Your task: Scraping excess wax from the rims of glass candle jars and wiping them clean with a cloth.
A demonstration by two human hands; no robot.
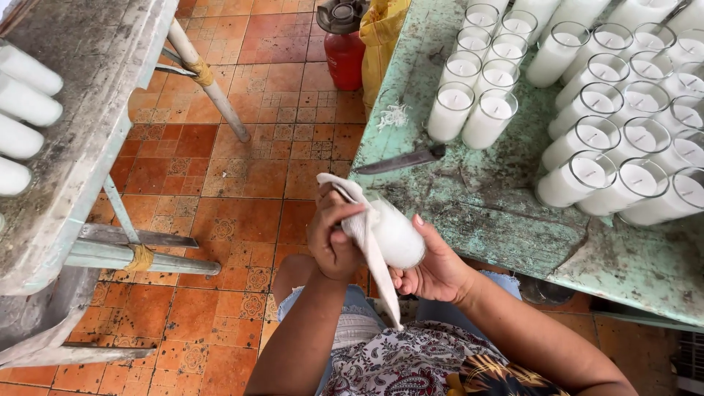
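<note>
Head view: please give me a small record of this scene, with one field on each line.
Left hand: left hand presses a white cloth against the candle.
Right hand: right hand grips a white candle in a clear glass jar, tilted on its side.
Work surface: worn green wooden table, to the person's right.
On the table: many white glass-jar candles; a dark flat knife; white wax shavings.
Floor: orange patterned tiles; a red gas cylinder beside a yellow bag.
Left side: grey bench with white candles.

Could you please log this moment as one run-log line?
left hand: wiping with white cloth | right hand: holding white glass candle | beside worn green table
</note>
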